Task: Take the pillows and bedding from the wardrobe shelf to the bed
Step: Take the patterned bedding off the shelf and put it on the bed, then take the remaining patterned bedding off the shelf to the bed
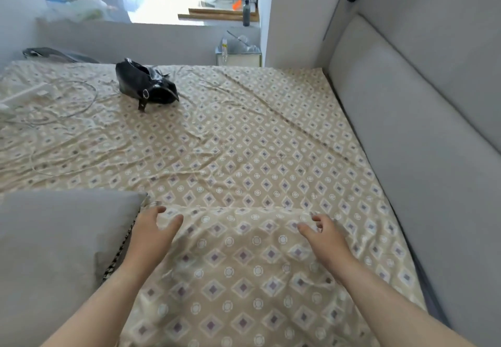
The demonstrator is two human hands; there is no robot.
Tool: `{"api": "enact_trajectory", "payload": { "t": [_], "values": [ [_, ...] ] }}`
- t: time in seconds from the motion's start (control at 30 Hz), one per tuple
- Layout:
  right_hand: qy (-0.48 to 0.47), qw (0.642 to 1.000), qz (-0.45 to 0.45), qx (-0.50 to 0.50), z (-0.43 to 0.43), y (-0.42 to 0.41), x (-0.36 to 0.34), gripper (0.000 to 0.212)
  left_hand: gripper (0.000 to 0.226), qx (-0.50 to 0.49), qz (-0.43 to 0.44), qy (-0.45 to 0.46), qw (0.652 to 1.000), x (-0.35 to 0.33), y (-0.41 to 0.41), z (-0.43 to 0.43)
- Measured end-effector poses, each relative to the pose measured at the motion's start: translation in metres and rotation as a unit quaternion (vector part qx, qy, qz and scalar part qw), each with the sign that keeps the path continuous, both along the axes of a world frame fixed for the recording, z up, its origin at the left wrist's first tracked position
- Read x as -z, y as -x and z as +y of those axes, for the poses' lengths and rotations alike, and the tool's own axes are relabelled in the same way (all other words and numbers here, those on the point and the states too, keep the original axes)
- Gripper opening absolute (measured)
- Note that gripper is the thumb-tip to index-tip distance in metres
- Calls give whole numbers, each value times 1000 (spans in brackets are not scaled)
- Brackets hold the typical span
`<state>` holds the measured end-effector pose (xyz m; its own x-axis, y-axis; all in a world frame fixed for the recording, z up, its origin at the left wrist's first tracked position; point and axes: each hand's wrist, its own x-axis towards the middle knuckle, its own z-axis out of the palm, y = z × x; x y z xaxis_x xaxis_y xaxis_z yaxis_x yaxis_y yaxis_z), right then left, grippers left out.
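A pillow in a tan diamond-patterned case lies on the near part of the bed, whose sheet has the same pattern. My left hand hovers over the pillow's far left corner, fingers apart and holding nothing. My right hand is spread over its far right part, also empty. A grey pillow with a dark patterned edge lies at the near left, touching my left forearm. The wardrobe is out of view.
A black handbag sits on the far middle of the bed. White cables and a white device lie at the far left. A grey padded headboard runs along the right. A small bedside stand is by the window sill.
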<state>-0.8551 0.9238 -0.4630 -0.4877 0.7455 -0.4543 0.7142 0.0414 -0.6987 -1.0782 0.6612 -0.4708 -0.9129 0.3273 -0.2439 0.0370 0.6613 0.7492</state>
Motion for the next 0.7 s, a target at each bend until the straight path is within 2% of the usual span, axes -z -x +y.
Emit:
{"api": "enact_trajectory", "payload": {
  "t": [0.13, 0.23, 0.33, 0.53, 0.7],
  "values": [
    [-44, 996, 62, -55, -36, 19, -99, 53, 46, 24, 19, -85, 996, -91, -4, -14],
    [-69, 989, 106, -76, -57, 28, -146, 47, 36, 20, 33, -112, 993, -142, -4, -26],
    [-93, 977, 163, -100, -91, 48, -217, 39, 27, 5, 83, -158, 984, -222, 0, -59],
    [-142, 934, 252, -211, -140, 88, -318, 42, 17, -58, 186, -228, 954, -331, -16, -117],
    [-120, 889, 312, -311, -172, 99, -360, 33, 21, -118, 209, -243, 940, -377, -65, -150]
  ]
}}
